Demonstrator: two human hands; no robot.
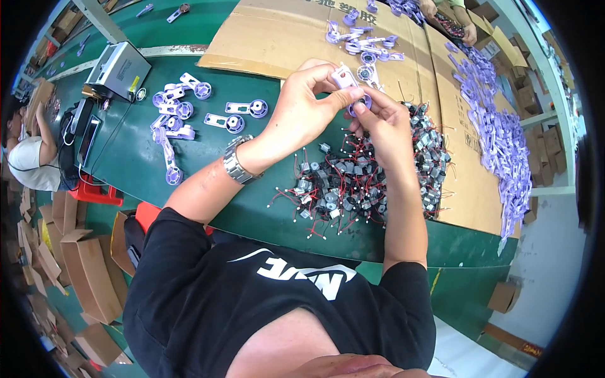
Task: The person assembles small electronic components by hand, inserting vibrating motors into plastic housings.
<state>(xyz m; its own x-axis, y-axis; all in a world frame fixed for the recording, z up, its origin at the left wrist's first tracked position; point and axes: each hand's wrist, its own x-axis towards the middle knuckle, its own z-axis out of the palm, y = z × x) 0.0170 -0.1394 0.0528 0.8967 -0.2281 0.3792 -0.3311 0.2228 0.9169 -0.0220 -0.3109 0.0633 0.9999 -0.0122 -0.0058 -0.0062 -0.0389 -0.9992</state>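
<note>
Above the near edge of the cardboard, both my hands hold one pale purple plastic part (343, 77) with a slotted handle and a round ring end. My left hand (305, 107) is closed around the handle, its thumb pressed near the ring. At the ring end, my right hand (386, 126) pinches with thumb and fingers. Something dark shows inside the ring, too covered to make out. Below my hands lies a heap of small motors (343, 183) with red and black wires. Several similar purple parts (170, 110) lie on the green table to my left.
A cardboard sheet (252, 41) covers the table's far right. Loose purple parts (372, 45) and a long pile of them (504, 148) lie on it. A grey metal box (120, 70) stands at the left. Another person's hand (469, 33) shows at the far right.
</note>
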